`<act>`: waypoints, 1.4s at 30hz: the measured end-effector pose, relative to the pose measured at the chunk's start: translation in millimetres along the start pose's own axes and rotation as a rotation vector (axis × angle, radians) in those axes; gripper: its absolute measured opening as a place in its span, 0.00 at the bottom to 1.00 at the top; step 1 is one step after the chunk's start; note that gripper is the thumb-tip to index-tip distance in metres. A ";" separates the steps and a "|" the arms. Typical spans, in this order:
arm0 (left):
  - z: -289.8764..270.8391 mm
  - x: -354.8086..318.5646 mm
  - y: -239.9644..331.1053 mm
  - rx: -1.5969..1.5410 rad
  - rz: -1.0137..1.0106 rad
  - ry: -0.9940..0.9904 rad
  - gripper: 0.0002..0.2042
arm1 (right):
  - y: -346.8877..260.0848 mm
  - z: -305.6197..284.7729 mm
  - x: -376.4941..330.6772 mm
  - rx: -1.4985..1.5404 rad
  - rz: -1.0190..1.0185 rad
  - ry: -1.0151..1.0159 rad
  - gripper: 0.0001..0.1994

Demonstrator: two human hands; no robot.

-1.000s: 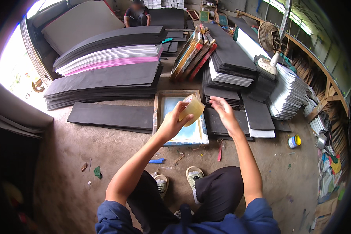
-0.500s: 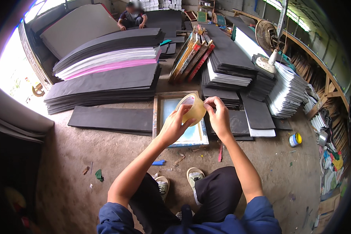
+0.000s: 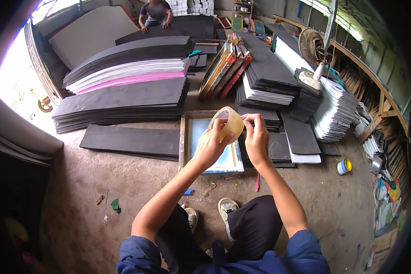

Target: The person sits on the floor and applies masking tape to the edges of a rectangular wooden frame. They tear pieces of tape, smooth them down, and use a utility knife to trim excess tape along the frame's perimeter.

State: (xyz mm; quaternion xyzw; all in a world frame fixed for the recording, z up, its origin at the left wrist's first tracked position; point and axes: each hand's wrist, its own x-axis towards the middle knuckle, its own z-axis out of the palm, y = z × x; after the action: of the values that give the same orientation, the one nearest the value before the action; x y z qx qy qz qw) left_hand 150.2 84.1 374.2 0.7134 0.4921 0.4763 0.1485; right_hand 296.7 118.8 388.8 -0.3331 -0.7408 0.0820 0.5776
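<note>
So your left hand (image 3: 211, 144) has a solid hold on that wide, yellowish clear roll of packing tape (image 3: 234, 124), fingers hooked at the hole and thumb clamped across the outside. Your right hand (image 3: 257, 139) is up at the roll's right edge, thumb and forefinger brought close together there; can't tell if there's any tape pinched between them. The roll's in the air in front of you, seen over the rectangular wooden frame with the pale blue-and-white panel (image 3: 183, 146) on the floor.

Left of that frame you've got a low, flat pile of black sheets (image 3: 130, 140), with a taller black stack (image 3: 118, 98) on the far side of it. Far and a bit right, a bunch of paint-stained wooden frames (image 3: 224, 68) leans together. Near right, there's a small yellow-and-blue can (image 3: 344, 166) tipped on the concrete floor (image 3: 96, 178).
</note>
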 end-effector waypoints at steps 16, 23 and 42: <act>-0.1 -10.3 -10.2 0.220 0.149 0.110 0.18 | -6.9 -0.6 3.8 0.354 0.272 -0.139 0.13; 9.9 -5.9 -1.7 0.234 0.212 0.190 0.19 | -8.0 -4.6 7.2 -0.195 0.075 -0.043 0.07; -0.8 -3.8 -4.3 0.277 0.285 0.147 0.20 | 19.4 6.8 11.2 0.304 0.184 -0.080 0.10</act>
State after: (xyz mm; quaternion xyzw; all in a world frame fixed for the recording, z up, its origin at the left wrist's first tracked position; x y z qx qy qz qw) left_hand 146.8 82.7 369.7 0.7528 0.4565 0.4709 -0.0563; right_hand 297.0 142.0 385.8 -0.3049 -0.7086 0.2585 0.5815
